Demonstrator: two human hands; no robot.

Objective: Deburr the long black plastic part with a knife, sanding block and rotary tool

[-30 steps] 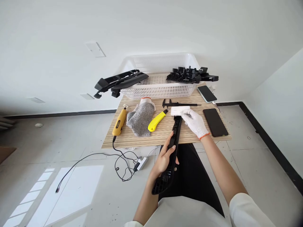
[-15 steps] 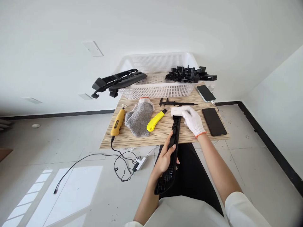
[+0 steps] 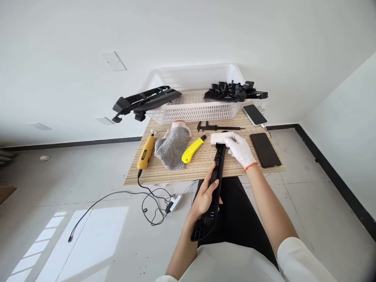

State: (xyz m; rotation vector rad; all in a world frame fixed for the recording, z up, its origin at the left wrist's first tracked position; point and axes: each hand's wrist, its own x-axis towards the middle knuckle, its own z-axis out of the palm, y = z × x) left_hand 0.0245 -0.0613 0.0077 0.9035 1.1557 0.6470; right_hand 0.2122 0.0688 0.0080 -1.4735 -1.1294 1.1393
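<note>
My bare left hand [image 3: 205, 196] grips a long black plastic part [image 3: 216, 184] that slopes from my lap up onto the wooden table [image 3: 202, 166]. My right hand [image 3: 240, 149], in a white knit glove, is closed on a white block [image 3: 219, 138] resting at the part's far end. A yellow utility knife [image 3: 192, 149] lies just left of the part. A black caliper [image 3: 219, 127] lies behind the white block.
A white mesh basket [image 3: 194, 111] at the table's back carries black plastic parts [image 3: 145, 101] on its left rim and more [image 3: 235, 91] on its right. A grey glove [image 3: 173, 147], a yellow corded rotary tool [image 3: 145, 152] and two phones [image 3: 264, 149] lie on the table. Cables [image 3: 152, 203] trail on the floor.
My right hand and the white block have shifted slightly left along the table at the part's far end. My left hand keeps its hold on the black part.
</note>
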